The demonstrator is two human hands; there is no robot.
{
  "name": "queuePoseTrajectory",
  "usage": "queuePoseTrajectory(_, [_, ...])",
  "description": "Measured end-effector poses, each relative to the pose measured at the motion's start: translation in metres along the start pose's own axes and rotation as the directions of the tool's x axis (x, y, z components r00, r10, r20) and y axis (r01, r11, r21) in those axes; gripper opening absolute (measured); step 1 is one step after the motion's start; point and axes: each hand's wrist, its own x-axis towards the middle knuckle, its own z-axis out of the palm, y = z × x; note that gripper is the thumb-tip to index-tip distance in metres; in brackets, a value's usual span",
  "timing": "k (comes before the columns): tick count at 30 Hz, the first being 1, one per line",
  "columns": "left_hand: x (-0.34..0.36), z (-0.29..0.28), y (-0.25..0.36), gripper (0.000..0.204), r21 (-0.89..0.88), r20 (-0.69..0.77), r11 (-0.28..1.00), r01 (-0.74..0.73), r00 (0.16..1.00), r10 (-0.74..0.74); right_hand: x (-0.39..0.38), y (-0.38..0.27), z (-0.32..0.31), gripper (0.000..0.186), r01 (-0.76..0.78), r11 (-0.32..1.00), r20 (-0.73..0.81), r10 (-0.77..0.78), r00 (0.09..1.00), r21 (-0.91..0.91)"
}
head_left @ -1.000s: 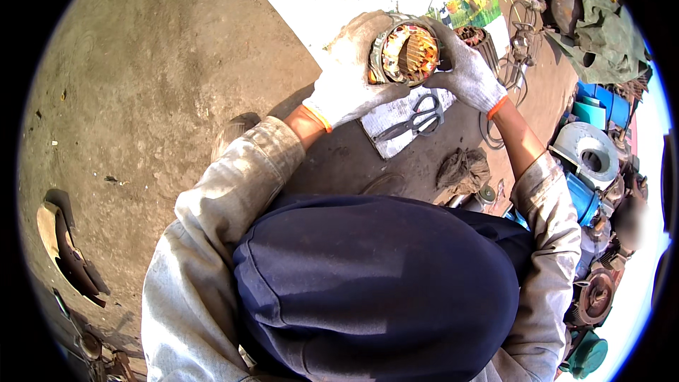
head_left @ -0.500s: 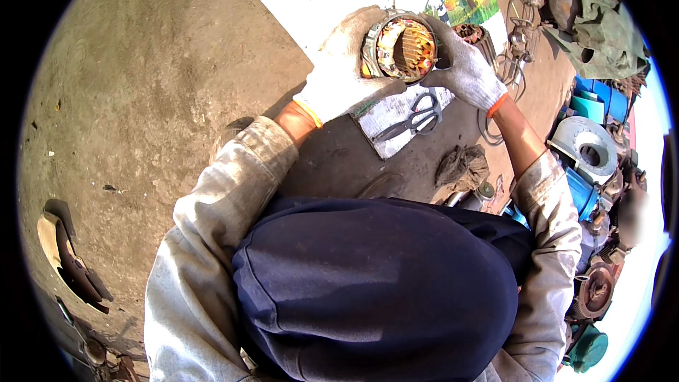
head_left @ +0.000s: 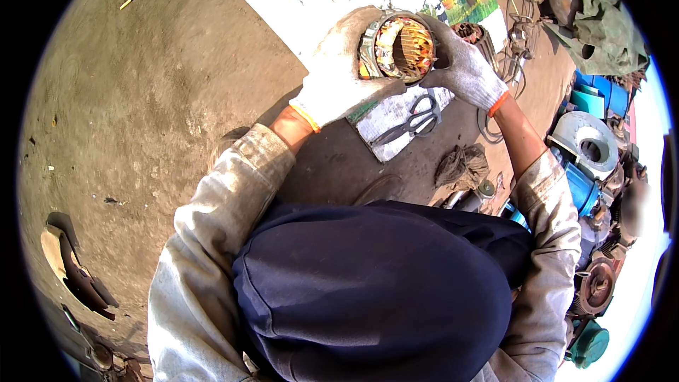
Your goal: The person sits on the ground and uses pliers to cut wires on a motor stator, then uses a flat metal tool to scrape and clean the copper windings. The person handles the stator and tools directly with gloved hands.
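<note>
Between my gloved hands is a round motor stator (head_left: 412,48), its open end tilted up so that the yellow and orange slot linings and windings inside show. My left hand (head_left: 344,64) wraps its left side, thumb along the lower edge. On the right side my right hand (head_left: 463,62) grips the rim with curved fingers. Both gloves are white with dirty grey palms and orange cuffs. Below the stator, black-handled scissors (head_left: 417,122) lie on a small white printed board (head_left: 384,143). Behind my right hand, a second wound part (head_left: 472,33) is partly hidden.
A large printed sheet (head_left: 297,10) lies under and beyond the stator. A crumpled dark rag (head_left: 461,167) rests on the ground nearer me. Cable (head_left: 522,28) coils at the right, before a heap with a grey ring-shaped casing (head_left: 585,147). A curved metal piece (head_left: 64,265) lies far left.
The view has shifted slightly. Both hands keep their hold on the stator, which stays in nearly the same place and tilt.
</note>
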Motion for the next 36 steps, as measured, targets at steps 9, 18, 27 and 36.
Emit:
queuePoseTrajectory(9, [0.002,-0.010,-0.005,0.108,-0.069,0.076,0.995,0.073,0.995,-0.067,0.000,-0.006,0.001,0.106,-0.001,0.998,-0.030,-0.001,1.000,-0.068])
queuePoseTrajectory(18, [0.008,-0.021,-0.013,0.105,-0.201,0.185,0.965,0.169,0.974,-0.132,-0.001,-0.024,0.002,0.115,-0.081,0.985,-0.029,0.077,0.997,-0.153])
queuePoseTrajectory(27, [0.019,-0.044,-0.011,0.108,-0.365,0.267,0.873,0.323,0.935,-0.234,0.000,-0.036,0.005,0.103,0.073,0.987,-0.086,-0.085,0.993,-0.143])
queuePoseTrajectory(36, [0.016,-0.050,-0.023,0.109,-0.441,0.269,0.824,0.356,0.928,-0.257,0.009,-0.038,0.011,0.095,0.237,0.961,-0.183,-0.261,0.948,-0.143])
